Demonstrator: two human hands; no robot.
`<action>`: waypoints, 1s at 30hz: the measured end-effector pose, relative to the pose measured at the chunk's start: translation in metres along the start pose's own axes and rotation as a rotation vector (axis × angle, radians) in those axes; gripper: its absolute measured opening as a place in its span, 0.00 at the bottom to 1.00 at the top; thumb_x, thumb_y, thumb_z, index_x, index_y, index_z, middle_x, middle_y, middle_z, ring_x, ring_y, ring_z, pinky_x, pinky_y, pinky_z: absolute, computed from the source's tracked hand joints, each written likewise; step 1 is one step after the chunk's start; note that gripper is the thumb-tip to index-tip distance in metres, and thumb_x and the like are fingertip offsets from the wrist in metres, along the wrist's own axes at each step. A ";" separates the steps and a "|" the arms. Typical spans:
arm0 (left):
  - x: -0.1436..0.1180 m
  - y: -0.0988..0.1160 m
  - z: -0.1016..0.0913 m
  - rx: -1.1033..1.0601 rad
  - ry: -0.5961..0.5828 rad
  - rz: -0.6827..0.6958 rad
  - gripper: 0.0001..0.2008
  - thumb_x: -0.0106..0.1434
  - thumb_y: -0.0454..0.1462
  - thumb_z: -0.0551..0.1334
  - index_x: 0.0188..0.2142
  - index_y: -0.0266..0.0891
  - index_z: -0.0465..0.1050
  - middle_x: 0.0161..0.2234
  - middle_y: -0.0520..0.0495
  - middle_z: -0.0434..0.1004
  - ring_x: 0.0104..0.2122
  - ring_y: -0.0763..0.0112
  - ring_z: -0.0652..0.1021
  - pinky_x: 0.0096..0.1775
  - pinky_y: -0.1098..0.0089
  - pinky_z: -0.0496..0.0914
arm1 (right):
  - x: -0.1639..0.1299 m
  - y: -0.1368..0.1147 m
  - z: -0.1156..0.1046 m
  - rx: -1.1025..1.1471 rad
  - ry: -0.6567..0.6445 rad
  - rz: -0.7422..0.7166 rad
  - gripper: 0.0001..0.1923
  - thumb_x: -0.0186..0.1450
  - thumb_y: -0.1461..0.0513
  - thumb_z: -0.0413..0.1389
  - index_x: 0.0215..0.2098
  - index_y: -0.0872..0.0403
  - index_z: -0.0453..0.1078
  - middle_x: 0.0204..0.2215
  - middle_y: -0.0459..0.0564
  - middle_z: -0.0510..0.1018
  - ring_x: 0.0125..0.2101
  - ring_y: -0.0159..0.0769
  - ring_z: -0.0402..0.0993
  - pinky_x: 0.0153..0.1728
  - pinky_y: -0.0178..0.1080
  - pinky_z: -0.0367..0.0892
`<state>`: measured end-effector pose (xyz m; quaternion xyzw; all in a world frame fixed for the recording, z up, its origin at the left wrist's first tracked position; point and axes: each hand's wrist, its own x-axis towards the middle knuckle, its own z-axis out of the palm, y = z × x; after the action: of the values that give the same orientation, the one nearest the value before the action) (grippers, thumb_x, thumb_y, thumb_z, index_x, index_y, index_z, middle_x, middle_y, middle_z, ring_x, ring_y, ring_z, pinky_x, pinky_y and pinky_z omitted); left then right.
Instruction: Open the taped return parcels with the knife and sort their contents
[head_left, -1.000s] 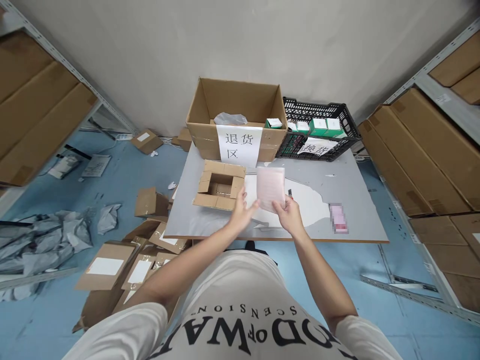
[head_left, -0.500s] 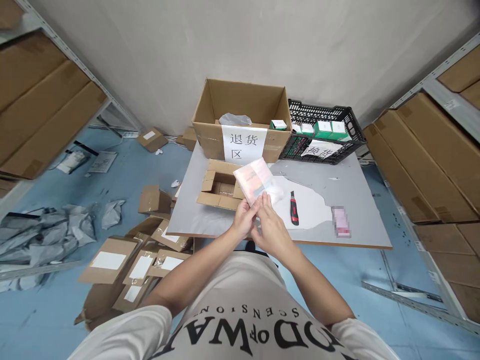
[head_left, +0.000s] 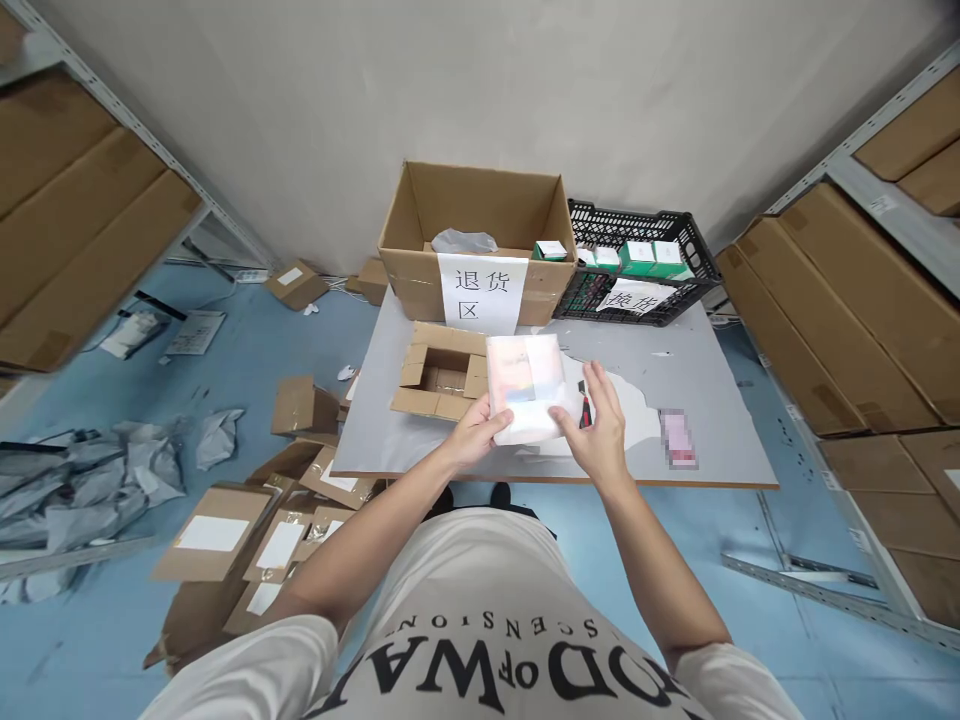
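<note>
The left hand (head_left: 474, 430) grips the lower left edge of a flat white packet (head_left: 527, 385), fingers closed on it, thumb on top; the packet is held just above the tabletop (head_left: 720, 400), its face turned up, with a pinkish, faintly coloured patch showing through the wrapping; the right hand (head_left: 596, 425) is open, fingers spread, its thumb and fingertips touching the packet's lower right corner, not closed around it. Just left of the packet a small opened carton (head_left: 439, 370) lies on the tabletop with its flaps folded out; partly hidden behind the right hand sits a red-and-black utility knife (head_left: 583, 400); further right lies a small pink item (head_left: 677, 438), blurred beyond telling. At the far edge of the tabletop stands a large open cardboard box (head_left: 480, 235) with a white paper label (head_left: 480, 292) bearing Chinese characters on its front; beside it, to the right, a black plastic crate (head_left: 637, 265) holds green-and-white boxes (head_left: 645, 254) and carries its own paper label. On the blue floor (head_left: 247, 350) to the left lie flattened cartons (head_left: 225, 530) and crumpled grey mailing bags (head_left: 82, 480); metal shelving (head_left: 847, 300) with large brown cartons stands on both sides.
</note>
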<state>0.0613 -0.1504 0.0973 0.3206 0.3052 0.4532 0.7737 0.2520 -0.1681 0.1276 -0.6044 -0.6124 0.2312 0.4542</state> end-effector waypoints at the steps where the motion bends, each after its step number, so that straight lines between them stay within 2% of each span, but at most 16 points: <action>1: -0.001 0.001 -0.001 -0.013 -0.015 -0.024 0.26 0.50 0.43 0.71 0.47 0.39 0.70 0.45 0.42 0.77 0.44 0.58 0.77 0.45 0.60 0.70 | 0.001 0.004 0.001 0.094 -0.038 0.087 0.38 0.57 0.49 0.59 0.62 0.53 0.57 0.60 0.58 0.63 0.58 0.49 0.61 0.54 0.52 0.62; 3: -0.003 0.002 -0.003 -0.035 -0.041 -0.069 0.27 0.49 0.43 0.71 0.47 0.39 0.70 0.44 0.42 0.77 0.44 0.59 0.77 0.44 0.61 0.70 | -0.001 0.010 0.003 0.322 -0.190 0.271 0.37 0.58 0.46 0.57 0.60 0.55 0.59 0.53 0.60 0.71 0.52 0.47 0.68 0.48 0.48 0.67; 5: -0.001 0.001 -0.006 -0.041 -0.054 -0.102 0.27 0.48 0.43 0.72 0.47 0.39 0.70 0.43 0.42 0.78 0.43 0.60 0.77 0.44 0.62 0.71 | -0.006 0.014 0.007 0.515 -0.310 0.411 0.32 0.59 0.46 0.55 0.54 0.58 0.66 0.43 0.58 0.78 0.43 0.45 0.74 0.42 0.45 0.70; 7: 0.004 -0.004 -0.010 -0.021 -0.042 -0.108 0.26 0.49 0.43 0.71 0.47 0.39 0.70 0.43 0.42 0.78 0.43 0.61 0.77 0.44 0.64 0.70 | -0.012 0.017 0.012 0.601 -0.311 0.473 0.29 0.58 0.46 0.56 0.48 0.58 0.70 0.37 0.56 0.80 0.37 0.42 0.76 0.38 0.43 0.70; 9: 0.011 -0.012 -0.015 0.024 0.014 -0.089 0.26 0.50 0.44 0.70 0.48 0.38 0.70 0.43 0.41 0.78 0.42 0.61 0.77 0.44 0.63 0.70 | -0.017 0.020 0.016 0.584 -0.250 0.478 0.26 0.58 0.47 0.57 0.45 0.58 0.72 0.33 0.53 0.80 0.32 0.39 0.75 0.35 0.40 0.69; 12: 0.014 -0.027 -0.018 0.126 0.235 -0.001 0.28 0.51 0.44 0.69 0.50 0.38 0.68 0.50 0.39 0.73 0.50 0.58 0.73 0.50 0.60 0.67 | -0.018 0.025 0.018 0.408 -0.187 0.434 0.23 0.59 0.48 0.56 0.40 0.58 0.73 0.29 0.50 0.78 0.28 0.37 0.72 0.29 0.37 0.66; 14: 0.007 -0.035 -0.014 0.218 0.395 0.109 0.32 0.52 0.44 0.69 0.54 0.41 0.64 0.58 0.38 0.63 0.60 0.56 0.62 0.57 0.59 0.59 | -0.015 0.027 0.018 0.197 -0.121 0.371 0.22 0.60 0.48 0.53 0.37 0.58 0.74 0.25 0.49 0.77 0.25 0.35 0.70 0.27 0.36 0.64; 15: 0.001 -0.039 -0.009 0.268 0.427 0.163 0.34 0.52 0.43 0.69 0.57 0.42 0.62 0.62 0.40 0.57 0.63 0.57 0.55 0.60 0.59 0.53 | -0.012 0.027 0.018 0.069 -0.082 0.329 0.22 0.61 0.48 0.52 0.36 0.58 0.74 0.23 0.49 0.76 0.24 0.35 0.69 0.27 0.35 0.63; 16: -0.005 -0.041 -0.003 0.316 0.406 0.201 0.36 0.52 0.43 0.68 0.59 0.43 0.59 0.65 0.41 0.51 0.65 0.58 0.49 0.62 0.59 0.48 | -0.010 0.026 0.018 -0.062 -0.046 0.282 0.22 0.62 0.48 0.51 0.35 0.58 0.74 0.21 0.49 0.75 0.22 0.35 0.68 0.26 0.35 0.62; 18: -0.015 -0.043 0.012 0.357 0.208 0.193 0.40 0.53 0.42 0.68 0.62 0.43 0.54 0.66 0.43 0.44 0.66 0.58 0.44 0.63 0.58 0.41 | -0.006 0.019 0.021 -0.290 -0.004 0.179 0.21 0.64 0.50 0.48 0.36 0.57 0.74 0.19 0.49 0.74 0.20 0.35 0.67 0.25 0.35 0.61; 19: -0.017 -0.042 0.020 0.340 0.090 0.157 0.41 0.54 0.43 0.68 0.63 0.43 0.52 0.66 0.42 0.43 0.66 0.57 0.44 0.63 0.58 0.42 | -0.005 0.014 0.023 -0.372 -0.002 0.128 0.21 0.65 0.51 0.46 0.38 0.57 0.74 0.19 0.50 0.74 0.20 0.35 0.67 0.25 0.35 0.60; 20: -0.017 -0.040 0.028 0.299 0.021 0.138 0.42 0.54 0.44 0.67 0.64 0.43 0.50 0.66 0.42 0.44 0.65 0.56 0.45 0.63 0.57 0.43 | -0.004 0.009 0.026 -0.428 -0.014 0.081 0.21 0.66 0.52 0.45 0.40 0.56 0.74 0.20 0.51 0.75 0.20 0.36 0.69 0.26 0.35 0.60; 23: -0.009 -0.031 0.043 0.163 -0.064 0.170 0.40 0.56 0.49 0.64 0.63 0.40 0.52 0.62 0.39 0.55 0.63 0.55 0.55 0.61 0.58 0.51 | -0.008 -0.009 0.039 -0.503 -0.096 -0.007 0.20 0.68 0.56 0.43 0.48 0.55 0.71 0.28 0.55 0.79 0.26 0.40 0.74 0.28 0.36 0.64; 25: -0.006 -0.025 0.044 0.114 -0.055 0.223 0.36 0.55 0.52 0.64 0.59 0.39 0.58 0.56 0.39 0.66 0.58 0.55 0.64 0.58 0.60 0.59 | -0.015 -0.019 0.047 -0.512 -0.146 -0.054 0.21 0.68 0.58 0.43 0.53 0.56 0.67 0.36 0.58 0.79 0.32 0.43 0.76 0.32 0.39 0.67; 27: -0.007 -0.020 0.040 0.080 0.005 0.249 0.32 0.53 0.53 0.65 0.53 0.40 0.64 0.48 0.41 0.72 0.52 0.56 0.70 0.54 0.61 0.63 | -0.024 -0.027 0.053 -0.493 -0.170 -0.132 0.23 0.67 0.61 0.43 0.57 0.59 0.63 0.46 0.62 0.76 0.43 0.47 0.75 0.41 0.43 0.69; 30: -0.013 -0.015 0.031 0.008 0.152 0.215 0.26 0.52 0.50 0.67 0.46 0.40 0.68 0.43 0.44 0.76 0.46 0.59 0.74 0.50 0.63 0.66 | -0.041 -0.037 0.057 -0.431 -0.208 -0.266 0.28 0.64 0.63 0.47 0.62 0.62 0.56 0.58 0.63 0.64 0.58 0.50 0.61 0.53 0.48 0.64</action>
<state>0.0874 -0.1743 0.1067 0.3191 0.3286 0.5553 0.6941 0.1790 -0.1973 0.1193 -0.5742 -0.7649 0.0945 0.2761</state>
